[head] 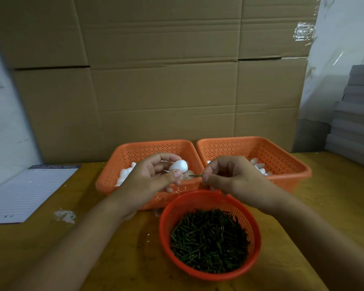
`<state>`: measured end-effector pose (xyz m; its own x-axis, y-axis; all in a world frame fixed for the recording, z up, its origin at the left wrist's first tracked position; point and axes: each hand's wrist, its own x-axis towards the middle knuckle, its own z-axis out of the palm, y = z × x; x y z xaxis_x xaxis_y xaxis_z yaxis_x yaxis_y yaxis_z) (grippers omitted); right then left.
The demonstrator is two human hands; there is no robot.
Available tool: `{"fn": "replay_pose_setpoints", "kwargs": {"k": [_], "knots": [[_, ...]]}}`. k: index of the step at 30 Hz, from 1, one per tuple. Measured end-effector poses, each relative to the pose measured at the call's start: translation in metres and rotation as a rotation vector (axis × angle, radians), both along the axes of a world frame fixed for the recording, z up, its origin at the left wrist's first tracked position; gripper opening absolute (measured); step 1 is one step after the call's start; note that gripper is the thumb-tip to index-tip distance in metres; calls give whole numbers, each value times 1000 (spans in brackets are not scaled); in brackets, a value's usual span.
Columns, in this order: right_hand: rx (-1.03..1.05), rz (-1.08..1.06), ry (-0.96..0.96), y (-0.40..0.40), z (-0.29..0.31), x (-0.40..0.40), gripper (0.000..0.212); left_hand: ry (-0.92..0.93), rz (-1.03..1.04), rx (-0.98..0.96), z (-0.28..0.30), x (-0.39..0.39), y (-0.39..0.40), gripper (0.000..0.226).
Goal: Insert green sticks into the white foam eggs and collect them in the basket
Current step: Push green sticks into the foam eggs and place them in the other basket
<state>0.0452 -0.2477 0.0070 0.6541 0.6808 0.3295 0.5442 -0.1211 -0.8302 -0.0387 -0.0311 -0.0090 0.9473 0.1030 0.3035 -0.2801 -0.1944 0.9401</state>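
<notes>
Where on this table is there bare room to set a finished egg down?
Bare wood lies between the lined notepad and the round stick basket, bar white crumbs, and right of that basket. The centre is crowded: both square baskets and both hands.

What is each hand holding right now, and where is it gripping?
The left hand holds a white foam egg around its blunt end, between thumb and fingers. The right hand pinches a green stick at one end, its tip pointing at the egg.

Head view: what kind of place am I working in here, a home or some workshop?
Probably a small workshop or packing room, not a home: flattened cardboard boxes wall off the wooden table, bulk green sticks fill a round basket, and foam eggs sit in two orange baskets.
</notes>
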Motion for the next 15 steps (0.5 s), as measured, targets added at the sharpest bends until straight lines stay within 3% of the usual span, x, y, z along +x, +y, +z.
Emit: {"fn": "replay_pose_setpoints", "kwargs": {"k": [15], "knots": [[3,-112,-113,0,0,-1,12,-18,-53,56,-2,0,-2,33]]}}
